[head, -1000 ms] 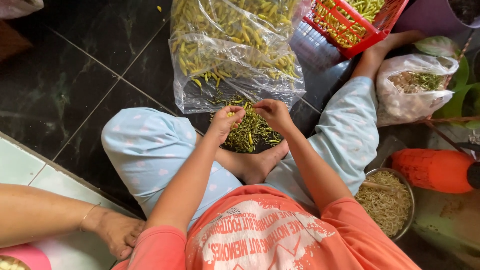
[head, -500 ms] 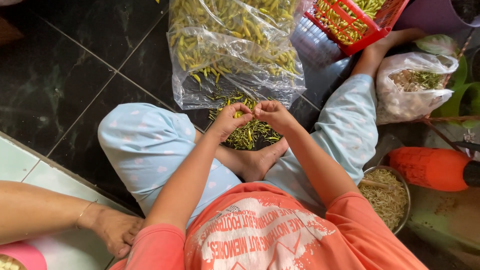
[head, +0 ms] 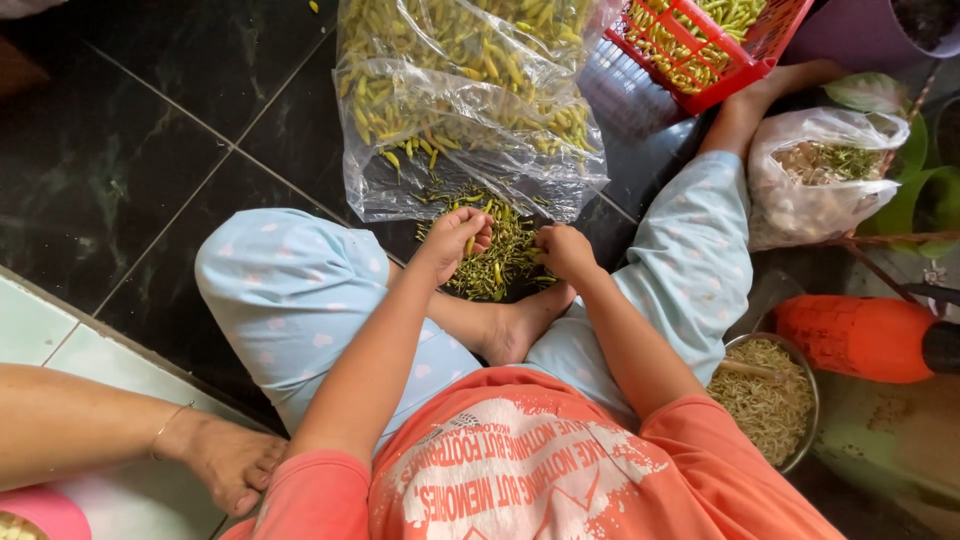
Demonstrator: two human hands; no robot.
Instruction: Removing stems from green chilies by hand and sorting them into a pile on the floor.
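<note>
Dark, veined stone floor tiles [head: 150,130] fill the view from nine to twelve o'clock, meeting pale green tiles [head: 40,325] at eight o'clock. One person sits cross-legged in light blue dotted trousers [head: 290,290] and an orange printed shirt [head: 520,470].

Left hand [head: 455,240]: forearm extended toward twelve o'clock, fingers curled down and closed loosely on small green chilli peppers at the left edge of the loose pile of green chilli stems and peppers [head: 500,255]. Right hand [head: 562,250]: forearm angled toward eleven o'clock, fingers clenched at the right edge of the same pile; whether it holds anything I cannot tell. The pile lies on the floor at centre, just beyond the person's bare foot [head: 520,325].

Against half a second ago, both hands have dropped from a raised, near-touching position over the pile to rest on it, now apart.

Count: one large clear plastic bag of yellow-green chillies [head: 460,100] at twelve o'clock, touching the pile; one red plastic slotted basket of chillies [head: 700,45] at one o'clock; one small clear bag of stems [head: 820,180] at two o'clock; one round metal bowl of pale stems [head: 765,400] at four o'clock; one orange cylindrical object [head: 860,335] at three o'clock. Another person's bare foot [head: 220,460] with a thin anklet sits at eight o'clock.
</note>
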